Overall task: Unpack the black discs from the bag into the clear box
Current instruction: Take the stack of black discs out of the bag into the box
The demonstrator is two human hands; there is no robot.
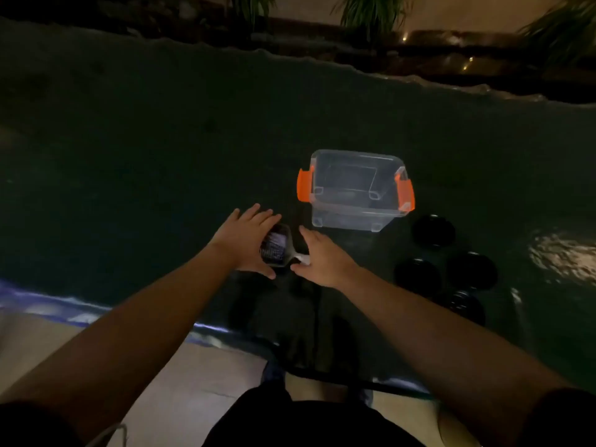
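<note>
dim night view down onto a dark table [161, 150]. clear box [356, 188] with orange clips, lid off and looking empty, standing just beyond the hands. four black discs [433, 230] lying loose on the table right of the box, near one another, not yet inside. dark bag [290, 321] sprawled flat in front of the body, mouth toward the box, hard to make out in the gloom. left hand [250, 241] spread wide, palm down, resting against a small dark pack [275, 248] at the bag's mouth, not gripping it. right hand [317, 256] also open with fingers extended, hovering just beside the same pack, holding nothing. likely step: drawing this piece clear of the bag. best done by pinning the bag with one hand, lifting straight out with the other, then setting it squarely into the box.
</note>
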